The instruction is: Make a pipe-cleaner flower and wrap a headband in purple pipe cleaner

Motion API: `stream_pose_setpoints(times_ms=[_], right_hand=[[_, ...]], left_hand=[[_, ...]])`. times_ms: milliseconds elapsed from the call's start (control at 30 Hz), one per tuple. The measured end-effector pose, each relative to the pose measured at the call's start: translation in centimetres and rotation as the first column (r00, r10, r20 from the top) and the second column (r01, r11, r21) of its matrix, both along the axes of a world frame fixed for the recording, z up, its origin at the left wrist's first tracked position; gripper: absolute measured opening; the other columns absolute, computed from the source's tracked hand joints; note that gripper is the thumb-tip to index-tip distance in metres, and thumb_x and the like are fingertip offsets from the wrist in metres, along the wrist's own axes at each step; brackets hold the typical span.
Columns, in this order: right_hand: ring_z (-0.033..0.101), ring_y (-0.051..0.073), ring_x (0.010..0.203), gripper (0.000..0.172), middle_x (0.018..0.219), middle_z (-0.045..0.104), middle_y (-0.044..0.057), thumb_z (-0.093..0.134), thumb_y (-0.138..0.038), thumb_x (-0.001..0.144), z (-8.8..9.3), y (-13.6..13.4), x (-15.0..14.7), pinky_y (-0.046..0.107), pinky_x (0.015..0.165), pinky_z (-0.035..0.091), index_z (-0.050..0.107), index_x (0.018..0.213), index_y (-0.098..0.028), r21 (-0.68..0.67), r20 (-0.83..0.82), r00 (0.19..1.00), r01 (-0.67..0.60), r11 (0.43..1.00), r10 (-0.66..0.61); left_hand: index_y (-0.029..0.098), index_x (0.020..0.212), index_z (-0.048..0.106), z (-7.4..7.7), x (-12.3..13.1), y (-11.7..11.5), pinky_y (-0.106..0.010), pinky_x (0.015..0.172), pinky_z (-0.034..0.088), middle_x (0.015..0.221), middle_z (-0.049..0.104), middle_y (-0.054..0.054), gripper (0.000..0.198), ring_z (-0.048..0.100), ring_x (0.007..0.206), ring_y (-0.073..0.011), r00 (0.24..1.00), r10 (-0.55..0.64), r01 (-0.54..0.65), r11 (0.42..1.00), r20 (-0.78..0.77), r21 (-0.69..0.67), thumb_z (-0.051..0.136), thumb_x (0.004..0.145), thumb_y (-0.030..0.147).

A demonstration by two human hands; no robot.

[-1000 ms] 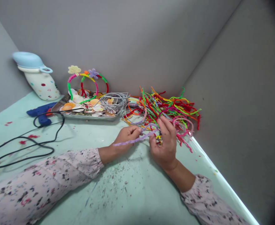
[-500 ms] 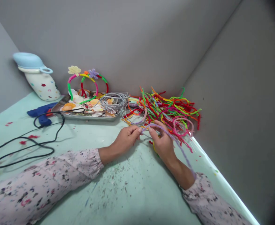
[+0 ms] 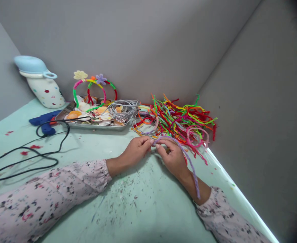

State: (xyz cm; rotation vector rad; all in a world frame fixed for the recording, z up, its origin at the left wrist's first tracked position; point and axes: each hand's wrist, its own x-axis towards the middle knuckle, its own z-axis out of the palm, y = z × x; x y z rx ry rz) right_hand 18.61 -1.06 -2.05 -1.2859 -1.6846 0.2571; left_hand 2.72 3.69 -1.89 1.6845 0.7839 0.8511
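A purple fuzzy stem (image 3: 189, 158) runs from between my fingertips, arches over the back of my right hand and hangs down by the wrist. My left hand (image 3: 139, 148) pinches its end with thumb and forefinger. Close beside it, my right hand (image 3: 172, 157) is closed on the same stem near that end. Behind both hands lies a pile of colourful fuzzy stems (image 3: 179, 118). A ring of grey wire (image 3: 135, 126) rests at the pile's left side, and a pink ring (image 3: 197, 136) lies at its right front.
A metal tray (image 3: 95, 127) holds shells, coiled grey wire (image 3: 123, 109) and two colourful hoops with flowers. Left of it are a blue glue gun (image 3: 46, 123), its black cable (image 3: 46, 157) and a white bottle with a blue lid (image 3: 46, 89). Walls stand behind and at right.
My right hand has shifted slightly down and its fingers have curled closer to my left fingertips. The stem's loose end has swung left, off the right cuff.
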Motion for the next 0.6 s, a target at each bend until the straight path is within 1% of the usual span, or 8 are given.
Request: stream_pose_setpoints(times_ms=[100,200,267,433,600], right_hand=[[0.061,0.018,0.085,0.007,0.087,0.066,0.003,0.056,-0.021,0.083,-0.09,-0.01,-0.16,0.032,0.080,0.048,0.063,0.084,-0.020,-0.021,-0.012,1.000,-0.013,1.000,0.013],[0.061,0.018,0.081,0.008,0.083,0.066,0.003,0.056,-0.023,0.083,-0.28,0.02,-0.22,0.032,0.079,0.048,0.063,0.082,-0.021,-0.030,-0.018,1.000,0.016,0.999,-0.016],[0.061,0.018,0.082,0.008,0.083,0.065,0.003,0.056,-0.024,0.083,-0.34,0.03,-0.16,0.032,0.079,0.048,0.063,0.082,-0.021,-0.015,-0.002,0.999,0.034,0.999,-0.034],[0.061,0.018,0.084,0.009,0.086,0.064,0.003,0.054,-0.022,0.084,-0.12,-0.01,0.04,0.031,0.079,0.047,0.063,0.083,-0.021,0.010,0.048,0.998,-0.029,1.000,0.028],[0.060,0.018,0.082,0.008,0.083,0.063,0.002,0.055,-0.024,0.084,-0.18,-0.08,0.07,0.030,0.075,0.047,0.063,0.083,-0.022,-0.017,0.037,0.999,0.003,1.000,-0.003]], left_hand=[[0.016,0.064,0.052,0.04,0.00,0.00,-0.023,0.049,0.029,0.049,0.044,0.004,0.033,0.037,0.047,-0.0085,1.000,-0.004,0.004,1.000,0.000,-0.002,0.043,0.089,0.037],[0.016,0.063,0.052,0.05,-0.01,-0.02,-0.023,0.048,0.028,0.049,0.043,0.004,0.035,0.037,0.047,-0.0084,1.000,0.003,-0.003,1.000,-0.005,-0.001,0.043,0.088,0.038],[0.016,0.063,0.051,0.10,-0.02,-0.05,-0.023,0.049,0.029,0.049,0.044,0.004,0.035,0.038,0.047,-0.0085,1.000,0.006,-0.006,1.000,-0.011,0.004,0.043,0.088,0.038],[0.016,0.064,0.052,0.33,-0.09,-0.14,-0.022,0.049,0.030,0.051,0.045,0.004,0.035,0.039,0.048,-0.0090,1.000,0.001,-0.001,1.000,-0.029,-0.010,0.043,0.088,0.040],[0.016,0.067,0.054,0.49,-0.10,-0.21,-0.022,0.049,0.030,0.050,0.045,0.004,0.033,0.039,0.049,-0.0092,0.999,-0.006,0.006,1.000,-0.040,0.004,0.043,0.089,0.039]])
